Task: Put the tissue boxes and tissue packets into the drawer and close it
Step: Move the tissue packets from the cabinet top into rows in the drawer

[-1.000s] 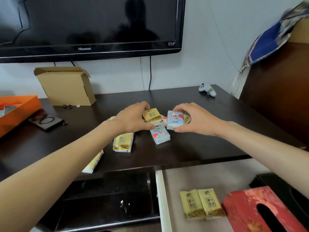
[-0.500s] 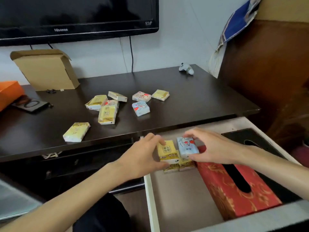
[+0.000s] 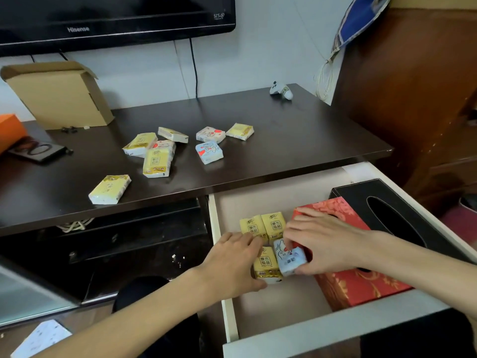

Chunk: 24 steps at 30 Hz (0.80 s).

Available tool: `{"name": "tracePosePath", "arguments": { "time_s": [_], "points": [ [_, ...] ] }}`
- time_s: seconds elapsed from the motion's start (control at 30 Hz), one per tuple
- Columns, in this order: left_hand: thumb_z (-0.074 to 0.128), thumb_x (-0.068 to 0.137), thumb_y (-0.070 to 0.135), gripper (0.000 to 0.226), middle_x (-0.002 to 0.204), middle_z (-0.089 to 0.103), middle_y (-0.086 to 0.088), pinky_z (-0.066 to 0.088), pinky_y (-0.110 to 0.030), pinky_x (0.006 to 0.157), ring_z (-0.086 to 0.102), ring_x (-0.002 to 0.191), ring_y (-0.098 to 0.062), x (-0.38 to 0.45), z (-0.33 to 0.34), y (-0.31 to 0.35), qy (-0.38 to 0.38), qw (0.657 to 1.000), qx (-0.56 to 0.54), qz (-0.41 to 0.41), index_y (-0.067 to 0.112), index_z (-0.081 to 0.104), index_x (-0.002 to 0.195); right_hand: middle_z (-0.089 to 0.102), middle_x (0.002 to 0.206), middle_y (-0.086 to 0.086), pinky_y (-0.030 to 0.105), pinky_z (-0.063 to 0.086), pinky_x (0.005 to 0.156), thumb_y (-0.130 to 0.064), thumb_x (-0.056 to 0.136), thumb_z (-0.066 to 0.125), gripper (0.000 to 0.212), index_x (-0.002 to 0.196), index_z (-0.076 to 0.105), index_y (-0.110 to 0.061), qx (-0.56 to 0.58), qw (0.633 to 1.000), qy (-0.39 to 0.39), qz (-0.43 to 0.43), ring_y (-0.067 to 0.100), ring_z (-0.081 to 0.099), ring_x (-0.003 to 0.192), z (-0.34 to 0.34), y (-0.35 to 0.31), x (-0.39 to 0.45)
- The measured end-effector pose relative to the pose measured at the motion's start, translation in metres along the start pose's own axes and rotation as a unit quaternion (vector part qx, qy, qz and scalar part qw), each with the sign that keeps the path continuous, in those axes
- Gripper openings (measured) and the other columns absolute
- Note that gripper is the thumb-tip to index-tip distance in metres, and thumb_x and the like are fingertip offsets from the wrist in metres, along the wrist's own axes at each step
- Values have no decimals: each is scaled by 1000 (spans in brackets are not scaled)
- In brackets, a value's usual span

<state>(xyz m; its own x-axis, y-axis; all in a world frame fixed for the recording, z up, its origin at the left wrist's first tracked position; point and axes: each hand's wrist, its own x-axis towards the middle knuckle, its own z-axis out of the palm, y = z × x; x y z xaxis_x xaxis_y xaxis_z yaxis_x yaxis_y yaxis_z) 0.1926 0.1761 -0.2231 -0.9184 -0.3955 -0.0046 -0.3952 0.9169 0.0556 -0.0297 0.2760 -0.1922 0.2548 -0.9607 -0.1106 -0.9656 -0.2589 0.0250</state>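
The white drawer (image 3: 333, 329) stands pulled out at the lower right. Inside it lie a red tissue box (image 3: 361, 285), a black tissue box (image 3: 387, 202) and two yellow tissue packets (image 3: 263, 226) side by side. My left hand (image 3: 232, 262) grips a yellow packet (image 3: 265, 266) on the drawer floor just in front of them. My right hand (image 3: 322, 244) holds a blue packet (image 3: 290, 258) right beside it, against the red box. Several more yellow, white and blue packets (image 3: 157, 160) lie scattered on the dark table top (image 3: 296, 140).
An open cardboard box (image 3: 56, 96), an orange box (image 3: 10, 130) and a black case (image 3: 38, 151) sit at the table's back left. A small white figure (image 3: 281, 90) stands at the back right. A television hangs above; a wooden cabinet (image 3: 413, 86) stands right.
Both hands carried a yellow and a blue packet from the table top down into the drawer and now hold them low on its floor, in front of the two yellow packets.
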Motion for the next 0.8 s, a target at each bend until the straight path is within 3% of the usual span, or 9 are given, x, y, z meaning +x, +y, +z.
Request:
{"name": "tracePosePath", "arguments": {
  "time_s": [0.17, 0.4, 0.53, 0.6, 0.7, 0.8],
  "points": [
    [63, 76, 64, 69, 124, 55, -1, 35, -38, 100, 50, 114, -23, 2, 1, 3, -33, 998, 45, 2, 20, 46, 127, 58, 104, -13, 38, 14, 119, -77, 83, 41, 59, 107, 60, -27, -31, 999, -34, -5, 13, 53, 103, 1, -4, 5],
    [64, 78, 60, 67, 127, 41, -3, 45, -38, 88, 38, 113, -20, 5, -2, 4, -18, 998, 56, 9, 20, 46, 130, 57, 120, -4, 45, 23, 119, -58, 87, 62, 51, 123, 63, -22, -82, 996, -35, -6, 19, 50, 116, 5, -8, 11],
    [65, 75, 64, 72, 137, 36, -5, 45, -40, 96, 30, 127, -23, 8, -3, 1, -18, 998, 51, 12, 21, 48, 131, 56, 126, -1, 47, 23, 119, -58, 86, 64, 56, 127, 63, -20, -107, 993, -45, 6, 21, 47, 120, 4, -10, 14],
    [65, 75, 64, 73, 142, 36, -5, 45, -40, 98, 29, 133, -24, 8, -4, -3, -35, 999, 27, 10, 21, 48, 131, 54, 129, -2, 50, 14, 123, -63, 84, 63, 62, 129, 61, -21, -116, 991, -58, 11, 21, 44, 126, 3, -10, 16],
    [65, 76, 63, 69, 138, 43, -3, 47, -40, 96, 39, 128, -22, 10, -5, -7, -51, 999, 5, 5, 21, 48, 129, 55, 130, -3, 53, 4, 125, -70, 82, 61, 70, 132, 61, -20, -123, 988, -90, 27, 20, 42, 129, -2, -7, 20],
    [64, 77, 62, 64, 124, 53, 1, 47, -35, 88, 51, 112, -19, 10, -3, -8, -46, 999, -6, 3, 22, 49, 124, 61, 123, -4, 54, 3, 125, -66, 82, 66, 64, 126, 65, -20, -135, 985, -106, 31, 20, 45, 125, -2, -10, 23]
  ]
}}
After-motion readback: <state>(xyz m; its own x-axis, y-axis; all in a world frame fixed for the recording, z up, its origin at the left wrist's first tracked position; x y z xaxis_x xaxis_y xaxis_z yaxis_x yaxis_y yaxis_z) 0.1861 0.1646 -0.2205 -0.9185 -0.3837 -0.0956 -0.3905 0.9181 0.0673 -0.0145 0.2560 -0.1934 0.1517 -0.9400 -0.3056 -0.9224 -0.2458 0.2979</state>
